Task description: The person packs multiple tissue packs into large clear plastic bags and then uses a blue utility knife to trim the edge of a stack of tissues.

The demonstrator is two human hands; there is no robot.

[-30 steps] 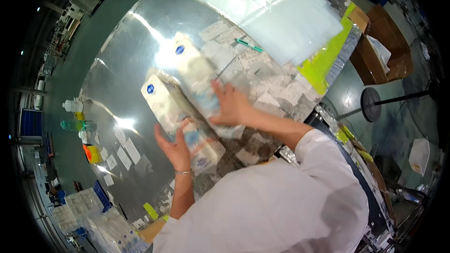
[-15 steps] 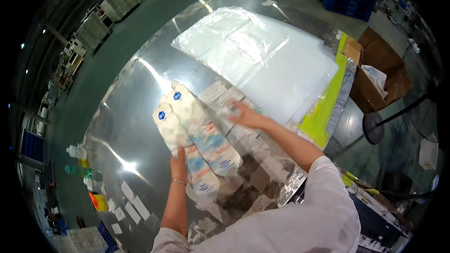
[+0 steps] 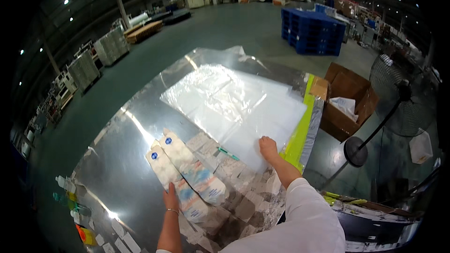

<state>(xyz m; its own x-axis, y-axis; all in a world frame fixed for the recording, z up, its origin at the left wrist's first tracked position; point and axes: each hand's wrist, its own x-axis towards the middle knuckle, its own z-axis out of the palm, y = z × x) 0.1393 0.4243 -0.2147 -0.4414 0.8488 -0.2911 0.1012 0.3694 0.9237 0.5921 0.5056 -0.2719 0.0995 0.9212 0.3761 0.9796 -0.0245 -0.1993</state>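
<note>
- At my left fingers [image 3: 172,189], can't tell if spread: two printed packages [image 3: 198,172] side by side.
- Under my curled right fingers [image 3: 266,142], pinch unclear: plastic sheets [image 3: 239,107].
- Between packages and sheets: green tool [image 3: 228,153].

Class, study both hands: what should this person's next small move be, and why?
Probably the right hand should pinch and lift the top one of the plastic sheets: it is curled at their near end, though whether it grips any is unclear. The two printed packs lie side by side, with the left hand at the left one, where it may steady it.
</note>
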